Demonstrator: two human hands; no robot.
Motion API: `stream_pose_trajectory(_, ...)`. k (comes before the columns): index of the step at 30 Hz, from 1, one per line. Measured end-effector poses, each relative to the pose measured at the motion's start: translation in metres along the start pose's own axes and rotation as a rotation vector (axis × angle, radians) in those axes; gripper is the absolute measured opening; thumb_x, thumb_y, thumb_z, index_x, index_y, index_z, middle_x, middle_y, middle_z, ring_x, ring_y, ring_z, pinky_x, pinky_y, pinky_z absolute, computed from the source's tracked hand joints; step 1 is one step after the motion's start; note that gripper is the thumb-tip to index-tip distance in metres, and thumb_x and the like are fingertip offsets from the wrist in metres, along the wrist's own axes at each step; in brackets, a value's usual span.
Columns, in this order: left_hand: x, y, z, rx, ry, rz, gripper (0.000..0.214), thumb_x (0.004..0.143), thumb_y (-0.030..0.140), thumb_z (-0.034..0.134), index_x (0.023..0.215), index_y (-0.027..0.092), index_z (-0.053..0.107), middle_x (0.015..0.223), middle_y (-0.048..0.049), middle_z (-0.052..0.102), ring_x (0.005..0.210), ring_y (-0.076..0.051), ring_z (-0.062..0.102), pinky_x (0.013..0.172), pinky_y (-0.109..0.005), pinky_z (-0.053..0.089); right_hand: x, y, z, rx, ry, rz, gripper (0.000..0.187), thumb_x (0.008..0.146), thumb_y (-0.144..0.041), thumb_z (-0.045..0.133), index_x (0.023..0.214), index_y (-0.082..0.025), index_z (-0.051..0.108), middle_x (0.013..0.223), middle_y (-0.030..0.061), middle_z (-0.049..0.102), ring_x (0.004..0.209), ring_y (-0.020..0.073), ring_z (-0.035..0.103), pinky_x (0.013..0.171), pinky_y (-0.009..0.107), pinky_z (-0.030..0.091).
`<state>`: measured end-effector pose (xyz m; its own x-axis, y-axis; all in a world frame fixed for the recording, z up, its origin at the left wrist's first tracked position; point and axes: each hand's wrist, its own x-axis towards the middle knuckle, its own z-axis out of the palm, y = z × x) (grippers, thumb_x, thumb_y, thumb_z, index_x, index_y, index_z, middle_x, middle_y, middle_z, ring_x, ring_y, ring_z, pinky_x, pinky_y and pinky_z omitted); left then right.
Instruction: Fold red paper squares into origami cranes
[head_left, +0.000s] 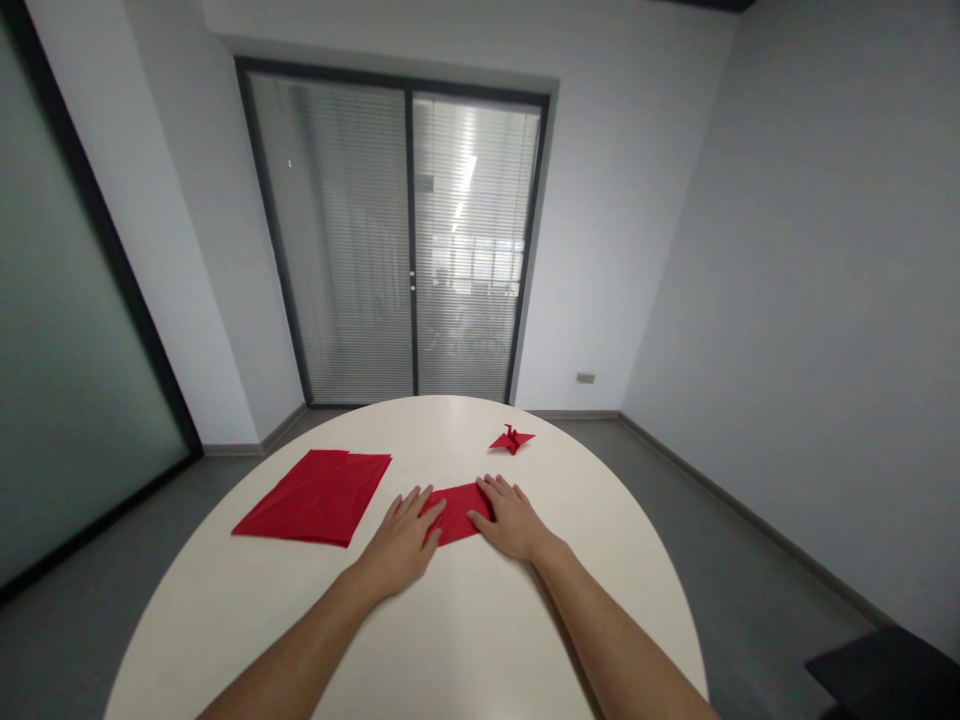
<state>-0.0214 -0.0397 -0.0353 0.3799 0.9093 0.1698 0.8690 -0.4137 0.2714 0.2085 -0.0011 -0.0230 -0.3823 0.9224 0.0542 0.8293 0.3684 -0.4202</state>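
While both palms face down on a round white table [465, 640], the fingers lie flat and spread, pinching nothing. Between and partly under the hands is the small red paper [459, 512], near the middle of the table, straight ahead of the person. The left hand [401, 540] covers its left end; the right hand [511, 518] covers its right end, with the thumb reaching inward over the red. Held at both ends like this, the paper probably cannot slide or spring up, and its middle stays in plain sight. Having it within easy reach of both arms likely lets them press evenly.

To the left, well clear of the paper, lies a larger red stack [319, 497], roughly diamond-shaped, lightly creased and apparently more than one layer. Its place at the side seems to leave the centre free for the hands. Beyond the right hand, toward the table's far edge, sits a folded red crane [512, 440], wings spread, perhaps set there to be out of the way yet easy to see.
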Motion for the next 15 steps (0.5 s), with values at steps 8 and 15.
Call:
stream_pose_trajectory(8,-0.0025,0.0066,-0.0053,-0.114,0.006,0.135,0.048,0.092,0.023,0.044,0.139,0.023,0.054,0.15,-0.0067,0.047,0.139,-0.025,0.041,0.117,-0.046,0.03,0.0003,0.0051,-0.0006,0.051,0.021,-0.033,0.075,0.088,-0.046,0.051,0.152,-0.012,0.031,0.158,0.0147,0.031,0.147,0.0331,0.021,0.119,0.053,0.011)
stream_pose_trajectory(15,-0.0035,0.0064,-0.0077,-0.111,0.004,0.129,0.046,0.093,0.026,0.044,0.139,0.025,0.054,0.149,-0.0069,0.049,0.137,-0.027,0.043,0.115,-0.048,0.031,0.0021,0.0079,0.0018,0.072,0.055,-0.078,0.075,0.085,-0.042,0.057,0.15,-0.009,0.034,0.154,0.0193,0.037,0.146,0.0343,0.025,0.118,0.052,0.016)
